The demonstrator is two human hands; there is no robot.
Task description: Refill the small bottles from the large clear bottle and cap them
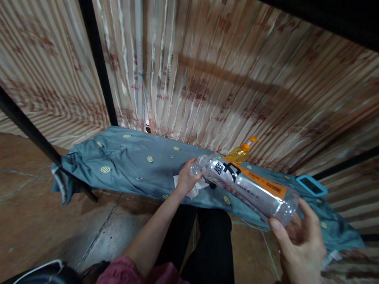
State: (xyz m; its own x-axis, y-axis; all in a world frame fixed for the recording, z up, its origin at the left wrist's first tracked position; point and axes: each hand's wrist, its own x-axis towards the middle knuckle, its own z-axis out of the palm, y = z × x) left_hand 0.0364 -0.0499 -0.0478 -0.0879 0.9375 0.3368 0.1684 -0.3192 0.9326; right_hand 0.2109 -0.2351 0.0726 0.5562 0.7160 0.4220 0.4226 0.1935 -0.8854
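Observation:
A clear plastic bottle with an orange, black and white label lies on its side in the air above a low surface covered by a grey-blue cloth. My right hand grips its base at the lower right. My left hand closes around its neck end, where the cap would be. Under that hand a crumpled white tissue lies on the cloth.
A yellow pump bottle stands behind the clear bottle near the striped curtain. A phone in a blue case lies on the cloth at the right. Black frame bars cross the left side. Brown tiled floor is below, with my dark trousers.

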